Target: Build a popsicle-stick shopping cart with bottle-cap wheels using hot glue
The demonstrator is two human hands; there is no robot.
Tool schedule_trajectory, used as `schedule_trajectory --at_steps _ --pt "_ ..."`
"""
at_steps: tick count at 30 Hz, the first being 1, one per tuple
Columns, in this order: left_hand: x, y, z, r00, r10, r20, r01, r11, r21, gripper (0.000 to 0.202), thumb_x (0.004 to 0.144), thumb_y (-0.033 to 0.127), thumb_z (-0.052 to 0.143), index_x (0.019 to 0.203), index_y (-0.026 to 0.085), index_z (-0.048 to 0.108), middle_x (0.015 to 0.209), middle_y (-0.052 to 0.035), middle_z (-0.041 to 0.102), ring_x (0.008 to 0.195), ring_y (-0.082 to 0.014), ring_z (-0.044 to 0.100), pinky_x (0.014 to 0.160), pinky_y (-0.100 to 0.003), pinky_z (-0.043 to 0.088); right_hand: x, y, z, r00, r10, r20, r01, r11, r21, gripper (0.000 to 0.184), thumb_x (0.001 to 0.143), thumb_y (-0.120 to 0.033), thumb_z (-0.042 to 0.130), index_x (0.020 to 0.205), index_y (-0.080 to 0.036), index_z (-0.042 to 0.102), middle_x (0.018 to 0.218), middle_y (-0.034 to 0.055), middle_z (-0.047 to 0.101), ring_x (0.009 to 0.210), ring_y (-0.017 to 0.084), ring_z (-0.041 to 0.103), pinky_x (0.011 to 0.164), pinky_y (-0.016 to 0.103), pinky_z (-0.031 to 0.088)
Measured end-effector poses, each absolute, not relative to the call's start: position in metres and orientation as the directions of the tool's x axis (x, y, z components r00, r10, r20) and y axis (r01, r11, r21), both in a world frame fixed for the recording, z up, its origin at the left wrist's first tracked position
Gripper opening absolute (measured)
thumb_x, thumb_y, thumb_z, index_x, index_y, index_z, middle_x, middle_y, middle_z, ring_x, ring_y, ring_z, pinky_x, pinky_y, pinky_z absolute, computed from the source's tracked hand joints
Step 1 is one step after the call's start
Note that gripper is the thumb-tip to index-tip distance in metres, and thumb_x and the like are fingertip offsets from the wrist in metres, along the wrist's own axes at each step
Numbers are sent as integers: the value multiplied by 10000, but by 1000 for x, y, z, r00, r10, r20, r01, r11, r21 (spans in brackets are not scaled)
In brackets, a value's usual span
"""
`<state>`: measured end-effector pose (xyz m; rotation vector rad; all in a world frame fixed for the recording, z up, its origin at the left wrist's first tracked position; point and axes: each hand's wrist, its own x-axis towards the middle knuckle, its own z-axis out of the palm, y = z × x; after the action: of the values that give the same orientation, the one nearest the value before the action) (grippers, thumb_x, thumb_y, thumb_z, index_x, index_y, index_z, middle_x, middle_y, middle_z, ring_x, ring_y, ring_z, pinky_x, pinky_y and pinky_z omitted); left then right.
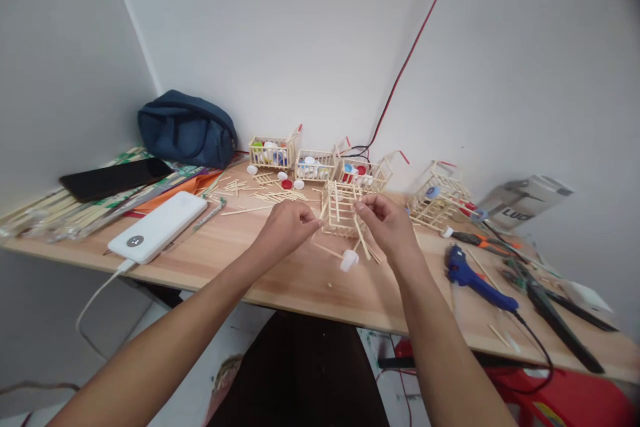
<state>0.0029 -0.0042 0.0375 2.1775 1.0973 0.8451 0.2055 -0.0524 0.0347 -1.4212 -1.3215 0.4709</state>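
1 stick cart (340, 210) in left hand (287, 227), right hand (385, 223), 3 carts (315, 165) behind

Left hand (287, 227): its curled fingers hide the spot where it pinches the small pale wooden stick frame (340, 210).
Right hand (387, 223): the fingertips tuck under, so its hold on the frame is hidden too.
Bare arms (165, 347): cut off by the bottom edge.
Light wooden tabletop (300, 280): both ends run out of the picture.
Red plastic thing under the tabletop (575, 403): only a part shows, so I can't tell what it is.
Thin red wire (415, 40): leaves at the top edge.
Grey cardboard box (525, 203): blurry; its letters can't be read.
Little coloured caps in the stick carts (273, 152): too small to count.
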Motion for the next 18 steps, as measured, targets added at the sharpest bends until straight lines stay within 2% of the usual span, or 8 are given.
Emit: schedule_trajectory --at_steps 4,12,18 --pt "21 3 40 471 848 242 502 -484 717 305 739 301 604 480 144 565 467 25 494 508 -103 431 524 -235 272 229 -42 30 370 862 346 419 177 -890 282 704 -457 659 752 -184 606 669 -12 569 591 119 480 585 263 360" --pt "60 20 48 390 869 306 408 -461 788 283 750 277 618 511 141 549 513 31 495 538 -100 440 556 -236 288 245 -31 31 392 836 384 453 187 -872 288 694 -460 667 744 -180 618 680 -4 608 592 116 503 603 259 376" --pt "74 22 47 355 894 274 435 -418 798 313 734 284 630 475 149 517 480 32 467 511 -99 426 530 -241 273 253 -32 40 378 844 381 485 170 -858 269 708 -440 650 745 -177 611 658 -10 596 580 115 492 583 254 365"
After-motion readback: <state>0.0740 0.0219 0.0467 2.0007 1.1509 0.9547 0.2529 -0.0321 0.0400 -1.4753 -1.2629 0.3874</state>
